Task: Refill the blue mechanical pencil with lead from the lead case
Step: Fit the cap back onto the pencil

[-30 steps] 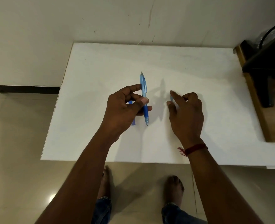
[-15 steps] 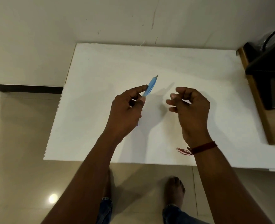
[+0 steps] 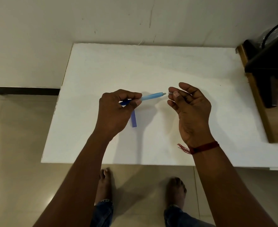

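Observation:
My left hand [image 3: 114,110] grips the blue mechanical pencil [image 3: 152,96] near its dark grip end and holds it almost level above the white table [image 3: 151,68]; its pale top end points right. Just right of that end, my right hand [image 3: 189,108] pinches a tiny clear piece, which looks like the pencil's cap [image 3: 170,93], between thumb and forefinger. A small gap separates the cap from the pencil's top. The blue lead case [image 3: 134,119] lies flat on the table below my left hand, partly hidden by it.
A wooden stand [image 3: 256,99] with a dark object [image 3: 269,63] on it borders the table's right edge. The wall runs behind the table's far edge. My bare feet [image 3: 176,190] stand on the tiled floor below the near edge.
My left hand has swung the pencil from upright to nearly level, its top end now pointing right. My right hand has lifted off the table and turned palm-up, pinching the small piece beside that end.

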